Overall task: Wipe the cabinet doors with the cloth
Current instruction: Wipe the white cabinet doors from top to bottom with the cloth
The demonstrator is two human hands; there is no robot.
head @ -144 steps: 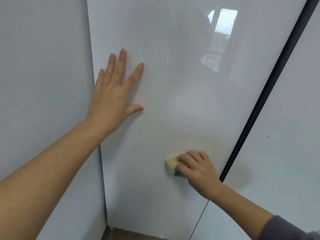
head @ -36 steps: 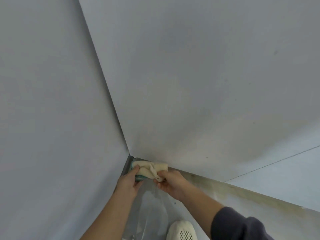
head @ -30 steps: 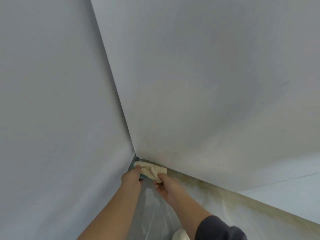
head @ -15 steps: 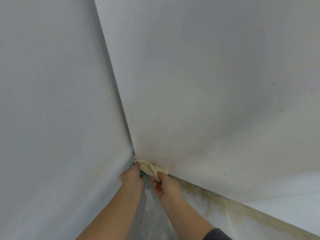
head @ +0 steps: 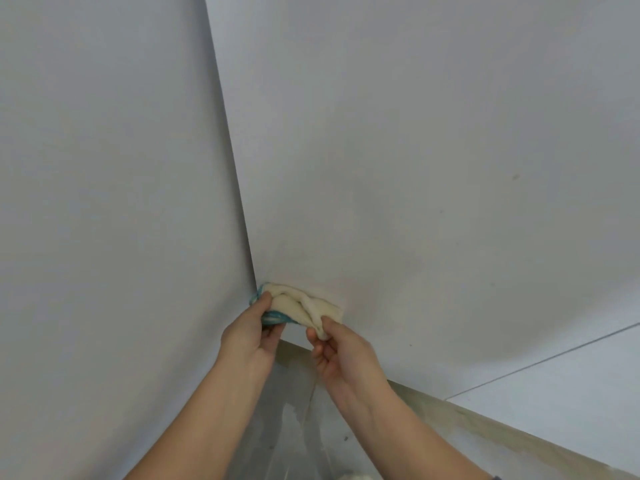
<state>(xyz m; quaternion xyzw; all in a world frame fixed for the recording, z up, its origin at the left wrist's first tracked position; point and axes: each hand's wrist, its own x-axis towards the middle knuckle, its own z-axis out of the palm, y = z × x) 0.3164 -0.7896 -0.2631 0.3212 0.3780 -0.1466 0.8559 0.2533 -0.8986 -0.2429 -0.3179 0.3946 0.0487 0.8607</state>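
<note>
At the bottom corner of the white cabinet door (head: 398,168), the folded cream cloth (head: 301,304) stretches between both hands; left hand (head: 250,336) pinches its blue-edged end; right hand (head: 341,355) pinches the other

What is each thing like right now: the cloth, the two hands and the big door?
cloth, bunched up, at the door's bottom left corner
left hand, pinches the cloth's blue end
right hand, pinches the cloth's cream end
door, a few dark specks on its right part
</note>
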